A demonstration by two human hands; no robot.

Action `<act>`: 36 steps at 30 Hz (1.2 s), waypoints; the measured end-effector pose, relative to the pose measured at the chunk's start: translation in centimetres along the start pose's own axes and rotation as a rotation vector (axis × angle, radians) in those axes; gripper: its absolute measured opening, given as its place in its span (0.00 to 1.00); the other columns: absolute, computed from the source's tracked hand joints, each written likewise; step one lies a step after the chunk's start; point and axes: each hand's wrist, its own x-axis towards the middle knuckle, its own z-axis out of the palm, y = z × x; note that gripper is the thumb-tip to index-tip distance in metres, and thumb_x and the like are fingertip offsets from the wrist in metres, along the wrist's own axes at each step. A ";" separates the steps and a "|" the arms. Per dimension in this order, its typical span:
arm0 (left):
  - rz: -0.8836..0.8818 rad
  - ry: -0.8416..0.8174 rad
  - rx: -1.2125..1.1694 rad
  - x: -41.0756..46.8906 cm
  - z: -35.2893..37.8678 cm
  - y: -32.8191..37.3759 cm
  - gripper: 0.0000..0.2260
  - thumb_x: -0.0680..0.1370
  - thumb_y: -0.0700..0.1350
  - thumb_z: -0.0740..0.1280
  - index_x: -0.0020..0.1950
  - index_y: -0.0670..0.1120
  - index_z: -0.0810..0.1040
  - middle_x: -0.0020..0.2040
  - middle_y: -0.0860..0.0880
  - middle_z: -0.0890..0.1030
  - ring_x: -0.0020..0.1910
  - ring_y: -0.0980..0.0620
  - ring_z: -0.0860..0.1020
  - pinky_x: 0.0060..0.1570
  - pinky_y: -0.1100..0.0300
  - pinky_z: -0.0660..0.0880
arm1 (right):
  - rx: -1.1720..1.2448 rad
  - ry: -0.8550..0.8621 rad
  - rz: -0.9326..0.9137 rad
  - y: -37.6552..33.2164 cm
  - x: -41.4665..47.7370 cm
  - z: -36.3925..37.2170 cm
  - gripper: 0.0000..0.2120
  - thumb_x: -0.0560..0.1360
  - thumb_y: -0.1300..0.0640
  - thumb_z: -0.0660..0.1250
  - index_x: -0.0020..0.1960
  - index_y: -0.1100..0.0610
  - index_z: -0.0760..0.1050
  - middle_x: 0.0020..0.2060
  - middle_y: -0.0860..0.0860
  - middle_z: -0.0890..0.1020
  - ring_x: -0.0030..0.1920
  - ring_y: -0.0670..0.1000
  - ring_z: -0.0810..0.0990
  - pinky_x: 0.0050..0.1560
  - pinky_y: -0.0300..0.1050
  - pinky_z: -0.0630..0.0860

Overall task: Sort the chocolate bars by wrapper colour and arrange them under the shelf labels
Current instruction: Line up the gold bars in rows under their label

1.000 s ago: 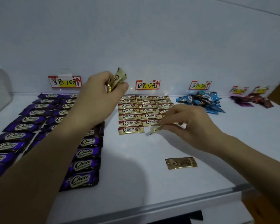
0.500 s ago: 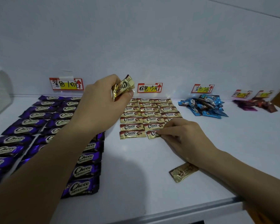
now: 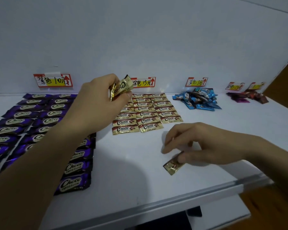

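Observation:
On the white shelf [image 3: 140,163], gold "Choco" bars [image 3: 146,113] lie in neat rows under the middle label [image 3: 144,82]. My left hand [image 3: 98,103] hovers above their left edge and grips a small bunch of gold bars [image 3: 121,89]. A single gold bar [image 3: 172,166] lies tilted near the shelf's front. My right hand [image 3: 198,145] is over it, with curled fingers and the thumb pinching its upper end. Purple bars [image 3: 40,120] fill rows under the left label [image 3: 53,80]; my left forearm hides part of them.
A loose heap of blue bars [image 3: 198,99] sits under the blue label [image 3: 196,82]. Dark red and purple bars [image 3: 249,97] are piled at the far right under two more labels. The shelf's front edge [image 3: 173,206] runs close below my right hand.
My right hand left the gold rows, drew back toward the front and closed on the loose gold bar, which has turned more. My left hand stays raised with its bunch.

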 end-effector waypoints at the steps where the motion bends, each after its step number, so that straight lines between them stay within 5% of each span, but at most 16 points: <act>1: 0.006 -0.029 0.027 -0.1 0.0 0.1 0.10 0.78 0.56 0.67 0.40 0.55 0.71 0.35 0.56 0.74 0.32 0.61 0.73 0.31 0.58 0.61 | -0.059 0.008 -0.027 -0.1 -0.5 0.2 0.13 0.78 0.51 0.71 0.62 0.43 0.81 0.57 0.38 0.78 0.58 0.43 0.77 0.54 0.36 0.73; 5: 0.032 -0.107 0.102 -0.5 0.3 0.4 0.09 0.77 0.56 0.68 0.42 0.55 0.72 0.35 0.56 0.76 0.33 0.57 0.73 0.30 0.58 0.62 | -0.082 0.093 -0.007 0.0 -1.0 0.4 0.06 0.76 0.53 0.73 0.52 0.44 0.81 0.48 0.38 0.80 0.50 0.43 0.78 0.48 0.32 0.72; 7: 0.040 -0.117 0.119 -0.6 0.4 0.5 0.09 0.77 0.57 0.68 0.42 0.54 0.72 0.35 0.56 0.76 0.35 0.57 0.74 0.31 0.58 0.63 | -0.137 0.287 -0.002 0.5 -0.8 0.4 0.06 0.75 0.55 0.75 0.49 0.46 0.82 0.45 0.39 0.80 0.48 0.43 0.79 0.45 0.32 0.72; 9: 0.038 -0.124 0.119 -0.5 0.5 0.4 0.09 0.76 0.57 0.69 0.42 0.55 0.73 0.36 0.56 0.77 0.35 0.58 0.74 0.31 0.58 0.64 | -0.280 0.495 0.000 1.3 -0.4 1.1 0.05 0.74 0.57 0.75 0.49 0.49 0.84 0.46 0.41 0.82 0.47 0.44 0.79 0.46 0.40 0.76; 12: 0.040 -0.137 0.127 -0.5 0.5 0.2 0.09 0.77 0.57 0.68 0.43 0.55 0.73 0.37 0.57 0.78 0.36 0.58 0.74 0.31 0.58 0.64 | -0.311 0.523 0.033 2.4 -0.2 3.3 0.06 0.76 0.56 0.73 0.53 0.50 0.86 0.49 0.44 0.84 0.49 0.45 0.80 0.48 0.47 0.80; 17: 0.050 -0.135 0.136 -0.4 0.6 0.3 0.08 0.76 0.58 0.68 0.46 0.54 0.75 0.39 0.58 0.79 0.38 0.59 0.76 0.32 0.59 0.67 | -0.077 0.681 0.144 2.0 -1.2 3.8 0.10 0.79 0.51 0.66 0.58 0.46 0.83 0.49 0.38 0.80 0.51 0.43 0.78 0.48 0.34 0.73; 20: 0.046 -0.138 0.141 -0.6 0.7 0.5 0.09 0.76 0.58 0.67 0.45 0.54 0.74 0.39 0.57 0.79 0.38 0.57 0.76 0.33 0.58 0.69 | -0.027 0.493 0.167 0.8 -0.4 3.8 0.14 0.80 0.46 0.64 0.64 0.43 0.78 0.48 0.38 0.75 0.50 0.42 0.76 0.46 0.31 0.70; 26: 0.027 -0.147 0.151 -0.5 0.6 0.8 0.07 0.77 0.56 0.68 0.45 0.57 0.73 0.37 0.60 0.76 0.35 0.60 0.75 0.30 0.66 0.62 | -0.097 0.289 0.136 0.5 -0.5 2.1 0.04 0.76 0.50 0.72 0.46 0.47 0.78 0.45 0.41 0.79 0.49 0.44 0.77 0.47 0.38 0.73; 31: 0.039 -0.170 0.172 -0.4 0.9 0.1 0.10 0.75 0.60 0.66 0.46 0.55 0.74 0.40 0.59 0.78 0.39 0.58 0.75 0.33 0.61 0.66 | -0.100 0.335 0.196 3.6 -0.5 0.3 0.12 0.75 0.60 0.73 0.50 0.43 0.82 0.45 0.36 0.83 0.48 0.38 0.79 0.46 0.29 0.71; 36: 0.045 -0.187 0.210 -0.4 1.2 -0.3 0.09 0.76 0.59 0.67 0.45 0.56 0.72 0.41 0.60 0.77 0.40 0.59 0.75 0.34 0.63 0.66 | -0.109 0.493 0.169 5.8 0.9 1.1 0.10 0.73 0.58 0.76 0.50 0.44 0.86 0.47 0.38 0.84 0.48 0.38 0.80 0.46 0.27 0.70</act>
